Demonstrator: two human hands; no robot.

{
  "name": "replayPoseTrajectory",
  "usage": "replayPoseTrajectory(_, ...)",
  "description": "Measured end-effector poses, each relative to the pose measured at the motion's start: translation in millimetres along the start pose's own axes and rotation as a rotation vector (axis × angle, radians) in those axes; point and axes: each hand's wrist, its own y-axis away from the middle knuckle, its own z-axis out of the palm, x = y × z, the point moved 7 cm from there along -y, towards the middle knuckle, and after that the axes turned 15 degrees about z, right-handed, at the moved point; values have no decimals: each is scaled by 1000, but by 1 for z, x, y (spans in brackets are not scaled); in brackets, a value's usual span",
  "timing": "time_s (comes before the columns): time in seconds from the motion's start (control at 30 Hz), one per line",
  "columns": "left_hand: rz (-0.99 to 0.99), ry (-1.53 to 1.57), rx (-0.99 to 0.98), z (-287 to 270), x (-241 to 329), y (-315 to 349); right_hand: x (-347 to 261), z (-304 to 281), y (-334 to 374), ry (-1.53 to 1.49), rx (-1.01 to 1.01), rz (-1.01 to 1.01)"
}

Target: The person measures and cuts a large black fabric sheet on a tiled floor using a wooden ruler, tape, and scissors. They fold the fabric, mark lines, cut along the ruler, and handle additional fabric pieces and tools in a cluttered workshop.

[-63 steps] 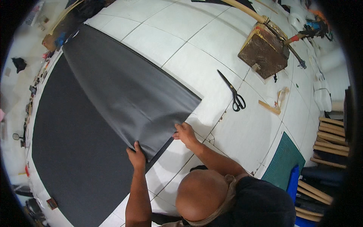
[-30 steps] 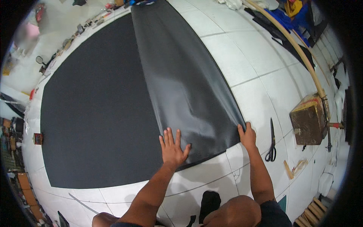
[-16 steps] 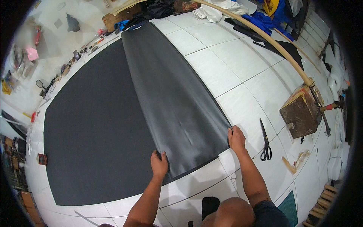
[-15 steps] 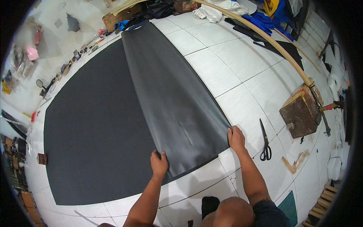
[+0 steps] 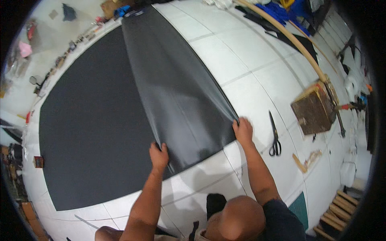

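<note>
Hands pin the near edge of a folded black sheet (image 5: 177, 92) on the white tiled floor (image 5: 249, 52): left hand (image 5: 159, 156) curls its grip over the fold, right hand (image 5: 243, 130) clasps the corner. Uneven pull could wrinkle the fold or skew its edge; scissors (image 5: 274, 134) lie near.

Bare white floor (image 5: 257, 60) is lying open ahead of the right hand (image 5: 243, 129), giving free passage forward. Just to its right, black scissors (image 5: 274, 134) are lying in the way, with a wooden block (image 5: 314, 112) standing farther right. A long wooden strip (image 5: 281, 34) is crossing beyond. Left of the left hand (image 5: 159, 154), small clutter (image 5: 38, 84), possibly tools, is lining the floor's edge.
</note>
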Motion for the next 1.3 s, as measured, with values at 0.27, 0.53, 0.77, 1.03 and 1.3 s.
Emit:
replayPoseTrajectory(0.27, -371, 466, -277, -3, -17, -7, -3, 2, -32, 100, -476, 176)
replayPoseTrajectory(0.53, -387, 683, -174, 12, -16, 2, -7, 4, -30, -44, -419, 184)
replayPoseTrajectory(0.77, -367, 726, -215, 5, 0, 0, -9, 7, -34, -183, -663, 181)
replayPoseTrajectory(1.03, -391, 588, -157, -85, -54, 15, -56, 16, 79, -227, -751, 361)
replayPoseTrajectory(1.3, -2, -299, -9, -157, -146, 20, -133, 29, 162, -87, -634, 49)
